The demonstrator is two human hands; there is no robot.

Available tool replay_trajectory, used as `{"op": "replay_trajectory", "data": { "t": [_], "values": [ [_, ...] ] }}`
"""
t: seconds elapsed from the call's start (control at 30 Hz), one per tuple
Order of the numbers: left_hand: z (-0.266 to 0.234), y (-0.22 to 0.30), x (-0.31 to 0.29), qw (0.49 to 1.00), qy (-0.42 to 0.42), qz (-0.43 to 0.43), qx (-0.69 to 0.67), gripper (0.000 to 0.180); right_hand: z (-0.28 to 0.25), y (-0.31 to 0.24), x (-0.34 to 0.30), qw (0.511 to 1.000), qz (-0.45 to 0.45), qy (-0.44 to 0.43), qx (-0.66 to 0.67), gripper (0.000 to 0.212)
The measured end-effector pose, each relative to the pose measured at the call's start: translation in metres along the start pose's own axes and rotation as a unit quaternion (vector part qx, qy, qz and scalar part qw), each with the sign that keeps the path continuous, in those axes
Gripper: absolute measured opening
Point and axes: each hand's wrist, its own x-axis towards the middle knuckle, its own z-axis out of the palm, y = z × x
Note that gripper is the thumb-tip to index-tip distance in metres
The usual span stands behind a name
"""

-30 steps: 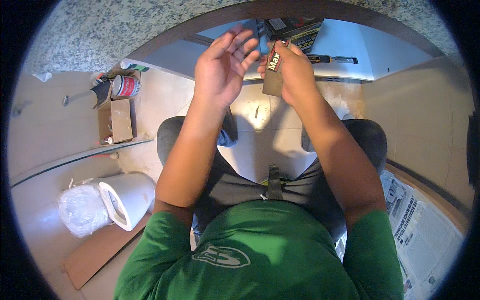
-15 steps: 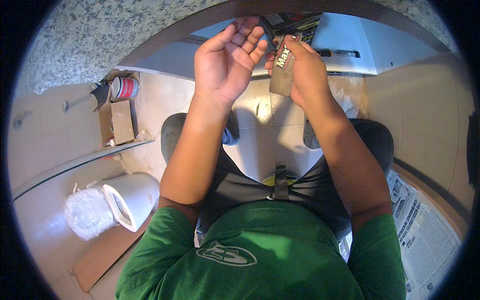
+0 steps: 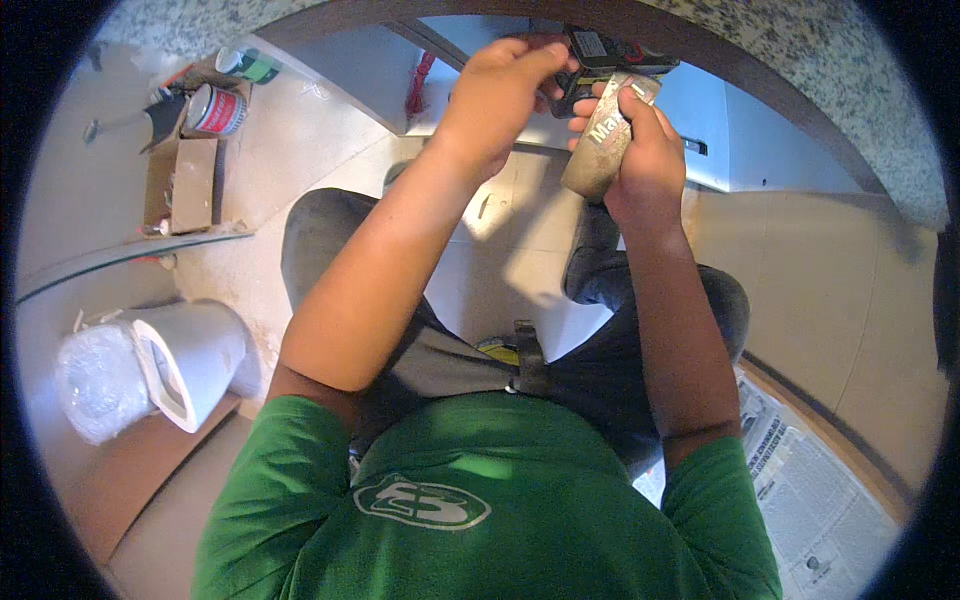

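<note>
My right hand [image 3: 648, 150] grips a worn, brown-grey flat piece with a curved lower end and a printed label [image 3: 597, 165], thumb across its upper part. To its left, my left hand [image 3: 505, 95] has its fingers bent inward, close to a black item beneath the counter. Whatever those fingers hold, if anything, is hidden. A dark box-like thing [image 3: 592, 48] with a pale label lies just beyond both hands, partly covered by the counter edge.
The speckled stone counter [image 3: 850, 110] overhangs the far side. A white cabinet panel [image 3: 340, 75] stands left of my hands, with a red bundle [image 3: 420, 85] beside it. Leftward are a red-labelled can [image 3: 215, 110], an open carton [image 3: 190, 185], a glass edge [image 3: 130, 268] and a white fixture [image 3: 200, 350]. Newspapers [image 3: 810, 490] lie at right.
The view has shifted. My left hand has turned from palm up with loosely spread fingers to back up with fingers bent. My right hand still grips the brown-grey piece, now tilted differently.
</note>
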Motion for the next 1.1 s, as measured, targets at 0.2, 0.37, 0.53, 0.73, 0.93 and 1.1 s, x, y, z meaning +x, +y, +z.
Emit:
{"op": "replay_trajectory", "data": {
  "t": [0.2,0.37,0.53,0.73,0.93,1.1],
  "values": [
    [0.001,-0.003,-0.026,0.993,0.001,0.050,0.107,0.046,0.019,0.008,0.004,0.997,-0.044,-0.056,0.041,0.032],
    [-0.010,-0.009,-0.036,0.978,0.006,0.097,0.186,0.055,0.028,0.008,0.006,0.996,-0.059,-0.069,0.017,0.034],
    [-0.009,-0.011,-0.042,0.970,-0.012,0.123,0.208,0.067,0.039,0.003,0.005,0.996,-0.060,-0.058,0.027,0.031],
    [-0.012,-0.004,-0.048,0.943,-0.004,0.166,0.288,0.075,0.047,0.004,0.006,0.998,-0.046,-0.024,0.038,0.029],
    [-0.012,0.004,-0.052,0.934,-0.029,0.174,0.311,0.082,0.048,0.005,0.007,0.998,-0.043,-0.007,0.054,0.025],
    [-0.007,0.001,-0.048,0.924,-0.026,0.173,0.341,0.086,0.052,-0.001,0.009,0.997,-0.043,0.022,0.053,0.022]
  ]
}}
